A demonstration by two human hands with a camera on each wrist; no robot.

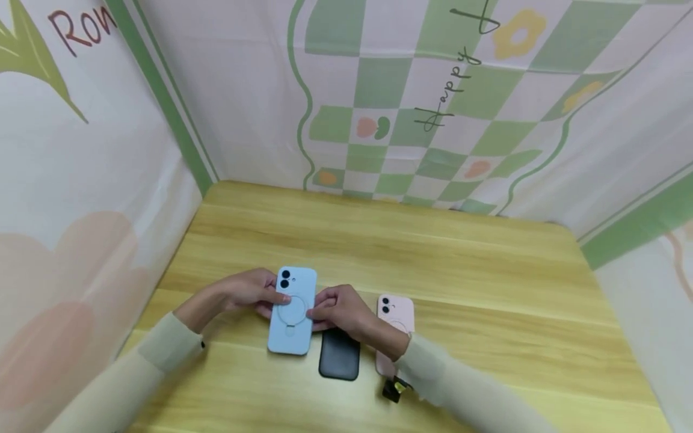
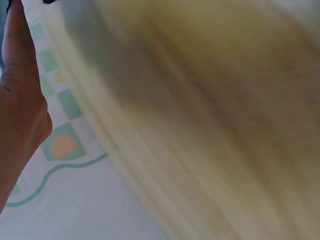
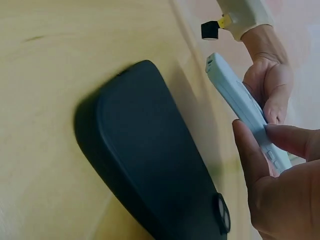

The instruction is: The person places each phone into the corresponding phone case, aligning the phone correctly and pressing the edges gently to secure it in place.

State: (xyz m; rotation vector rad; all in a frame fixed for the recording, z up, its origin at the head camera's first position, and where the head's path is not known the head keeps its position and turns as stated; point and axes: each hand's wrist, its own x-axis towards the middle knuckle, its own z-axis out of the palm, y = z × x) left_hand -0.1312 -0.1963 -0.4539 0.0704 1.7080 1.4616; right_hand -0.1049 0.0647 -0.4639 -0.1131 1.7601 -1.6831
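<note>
Both hands hold a light blue phone (image 1: 292,340) over the table, its back with two lenses and a ring outline facing up. My left hand (image 1: 249,291) grips its left edge, thumb lying across the back near the ring. On the opposite edge, my right hand (image 1: 343,311) pinches it between thumb and fingers. The right wrist view shows this pinch on the side of the light blue phone (image 3: 232,87), close to the side buttons. Below the right hand a black phone (image 1: 339,359) lies on the table, its upper part hidden in the head view.
A pink phone (image 1: 397,307) lies to the right, partly covered by the right wrist. A small black device (image 1: 391,390) hangs at the right cuff. Wooden tabletop (image 1: 487,337) extends around the hands. Printed fabric curtains (image 1: 243,90) stand behind and at both sides.
</note>
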